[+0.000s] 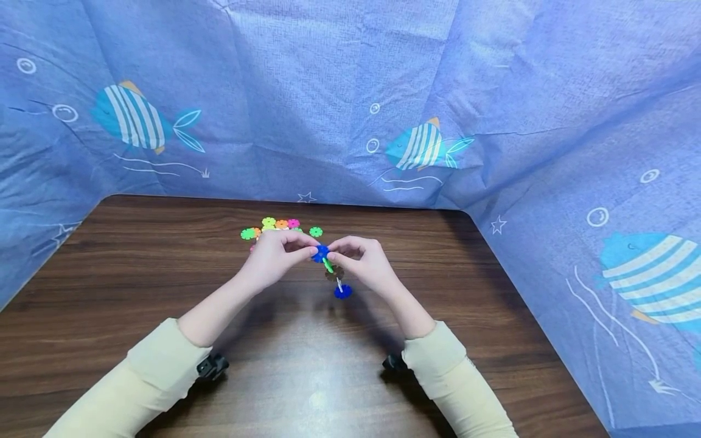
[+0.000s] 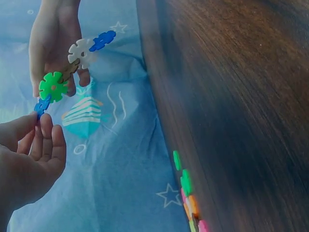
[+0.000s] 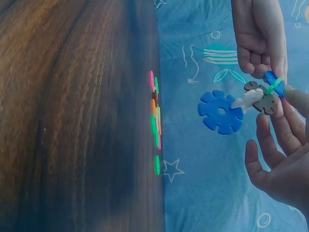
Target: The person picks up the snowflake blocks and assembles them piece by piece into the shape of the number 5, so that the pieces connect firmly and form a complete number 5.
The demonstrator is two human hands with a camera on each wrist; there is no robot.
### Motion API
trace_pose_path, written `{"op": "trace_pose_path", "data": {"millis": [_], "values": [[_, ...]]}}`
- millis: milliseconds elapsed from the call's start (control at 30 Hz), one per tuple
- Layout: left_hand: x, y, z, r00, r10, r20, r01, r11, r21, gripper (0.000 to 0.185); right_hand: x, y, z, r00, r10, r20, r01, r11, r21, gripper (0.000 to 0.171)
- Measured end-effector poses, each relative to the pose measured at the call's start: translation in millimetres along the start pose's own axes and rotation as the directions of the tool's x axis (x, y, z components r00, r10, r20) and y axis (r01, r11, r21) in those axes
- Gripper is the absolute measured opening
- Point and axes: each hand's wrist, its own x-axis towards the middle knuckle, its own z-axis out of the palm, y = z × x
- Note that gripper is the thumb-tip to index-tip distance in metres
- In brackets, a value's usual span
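Note:
A chain of notched plastic snowflake discs hangs between my hands above the table. At its top is a blue disc point(image 1: 320, 253), joined to a green disc point(image 2: 53, 87), a brown disc point(image 3: 263, 99), a white disc point(image 2: 81, 53) and another blue disc point(image 3: 221, 112) at the free lower end. My left hand point(image 1: 272, 258) pinches the top blue disc between thumb and fingertips. Thumb and fingers of my right hand point(image 1: 368, 263) hold the chain near that same disc and the green one; the exact contact is partly hidden.
On the brown wooden table point(image 1: 164, 261), a loose group of colourful snowflake discs point(image 1: 282, 224) lies beyond my left hand, partly covered by it. One green disc point(image 1: 316, 232) sits slightly apart. A blue fish-print cloth point(image 1: 306, 91) hangs around the table's back and sides.

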Motion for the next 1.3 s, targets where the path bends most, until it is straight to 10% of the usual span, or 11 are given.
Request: {"op": "trace_pose_path", "data": {"millis": [467,967,1300], "values": [[10.3,-12.5,-15.5,0.999,0.019,-0.047,-0.015,0.996,0.089,0.015,-11,-29,-6,0.996,0.082,-0.038,-0.077,0.99,0.116,0.013],[27.6,-103.2,-63.2,0.994,-0.098,-0.041,0.106,0.949,0.296,0.021,-3,13,-11,0.981,0.16,-0.106,-0.131,0.961,0.243,0.023],[35.3,-127.8,-74.3,0.991,-0.135,0.024,0.11,0.887,0.449,0.017,-4,17,-10,0.981,0.157,-0.112,-0.121,0.954,0.273,0.019]]}}
